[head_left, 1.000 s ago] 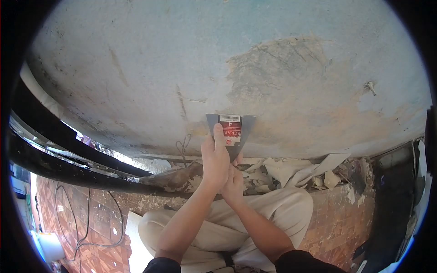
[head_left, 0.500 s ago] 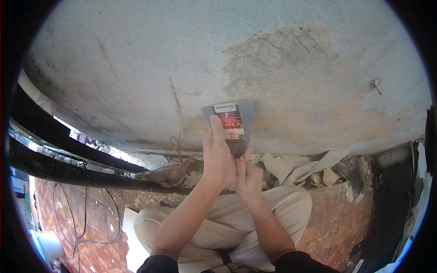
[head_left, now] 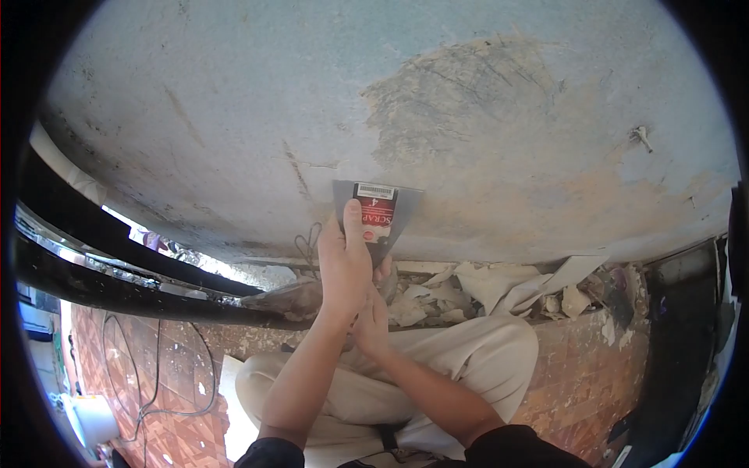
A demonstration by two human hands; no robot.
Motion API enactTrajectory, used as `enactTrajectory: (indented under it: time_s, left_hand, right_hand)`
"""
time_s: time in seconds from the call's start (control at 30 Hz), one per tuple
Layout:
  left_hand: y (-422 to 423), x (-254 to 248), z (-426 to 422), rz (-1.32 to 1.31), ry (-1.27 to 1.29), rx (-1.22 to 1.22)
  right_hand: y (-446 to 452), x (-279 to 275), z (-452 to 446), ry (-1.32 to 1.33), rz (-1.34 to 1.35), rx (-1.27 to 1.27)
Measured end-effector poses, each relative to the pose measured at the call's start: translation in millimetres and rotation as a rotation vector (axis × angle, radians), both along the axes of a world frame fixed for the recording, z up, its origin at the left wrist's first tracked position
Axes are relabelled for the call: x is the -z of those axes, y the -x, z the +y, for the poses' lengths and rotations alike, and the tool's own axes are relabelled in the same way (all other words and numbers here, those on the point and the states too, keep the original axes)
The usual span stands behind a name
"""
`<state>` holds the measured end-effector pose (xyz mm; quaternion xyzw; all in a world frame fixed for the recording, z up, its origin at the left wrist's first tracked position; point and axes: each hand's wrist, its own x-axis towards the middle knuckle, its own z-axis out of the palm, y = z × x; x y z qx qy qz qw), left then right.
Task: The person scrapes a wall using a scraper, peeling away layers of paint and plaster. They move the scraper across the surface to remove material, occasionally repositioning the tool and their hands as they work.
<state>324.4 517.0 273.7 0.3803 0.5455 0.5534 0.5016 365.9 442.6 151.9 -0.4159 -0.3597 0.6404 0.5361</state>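
A wide-bladed scraper (head_left: pixel 399 215) with a red and black label is held up against the lower part of the wall (head_left: pixel 257 93), its straight edge at or very near the surface. My left hand (head_left: pixel 346 261) is closed on it, with the thumb lying flat over the label and the fingers behind the blade. Partly hidden by the left wrist, my right hand (head_left: pixel 371 321) is closed lower down around the handle. A bare, scratched grey-brown patch (head_left: pixel 452 101) shows on the pale bluish wall above the blade.
Peeled flakes (head_left: pixel 425 300) lie along the foot of the wall. A fixing (head_left: pixel 641 139) sticks out at the right. Dark bars (head_left: pixel 156 288) run along the left. A cable (head_left: pixel 160 366), a white bucket (head_left: pixel 90 419) and a pale sheet (head_left: pixel 236 405) are on the patterned floor.
The scraper and my left hand have shifted a little left, and the blade's tilt has changed. My right hand has moved left and down, behind the left wrist.
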Motion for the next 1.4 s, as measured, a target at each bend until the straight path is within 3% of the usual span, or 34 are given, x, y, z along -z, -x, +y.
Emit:
enactTrajectory:
  time_s: [0.1,0.3,0.37,0.4,0.5,0.53,0.57,0.67,0.73,0.8,0.87,0.93,1.2,1.27,1.37,1.4]
  left_hand:
    - [-0.7,4.1,0.2,0.033,-0.024,-0.057]
    - [-9.5,-4.9,-4.7,-0.212,0.056,-0.055]
    - [-7.4,-12.8,-5.7,-0.347,0.064,0.027]
    - [-7.4,-12.9,-4.6,-0.49,0.064,0.078]
    - [-25.5,-1.8,4.0,-0.437,-0.139,0.109]
    - [-27.1,-14.0,4.0,-0.763,0.047,0.067]
    - [-25.9,-15.6,5.0,-0.77,0.034,0.074]
    - [-11.4,-10.0,-0.4,-0.659,0.064,0.097]
    - [-4.6,-7.8,-1.4,-0.173,-0.031,0.0]
    - [6.0,-7.1,-2.4,-0.114,0.002,0.0]
    - [6.2,-10.8,-3.0,-0.017,0.018,-0.034]
    - [4.0,-2.9,-1.2,0.019,-0.009,-0.03]
    - [6.3,-7.6,-2.6,-0.038,0.029,0.089]
    - [1.6,4.6,-1.1,0.273,-0.101,0.083]
    - [-14.7,7.5,-1.7,0.432,-0.128,0.096]
    - [-18.9,3.5,-2.0,0.21,-0.066,0.105]
  right_hand:
    - [-8.1,2.6,4.7,-0.217,-0.172,0.03]
    - [-42.2,-21.5,-3.4,0.018,-0.218,-0.22]
    - [-44.4,-20.8,-0.1,-0.481,-0.795,0.094]
    - [-57.6,-31.8,10.2,-0.491,-0.788,0.094]
    - [-99.3,-78.3,31.0,-0.409,-0.919,0.017]
    - [-103.5,-83.8,31.8,-0.408,-0.935,0.018]
    - [-106.4,-86.4,31.6,-0.406,-0.948,0.019]
    - [-68.8,-34.6,20.0,-0.189,-0.575,0.035]
    - [-21.0,-14.5,8.5,-0.32,-0.292,0.171]
    - [2.1,7.9,8.4,-0.455,-0.339,0.188]
    - [7.4,-3.4,7.3,-0.587,-0.376,0.213]
    - [0.0,-19.5,-1.7,-0.187,-0.067,0.065]
    - [0.1,-21.2,-6.0,-0.105,0.067,0.101]
    - [2.2,-22.6,-9.6,-0.086,0.108,0.149]
    - [-0.4,-15.3,-11.2,-0.213,-0.117,0.304]
    - [-6.5,-11.6,-6.7,-0.166,-0.055,0.258]
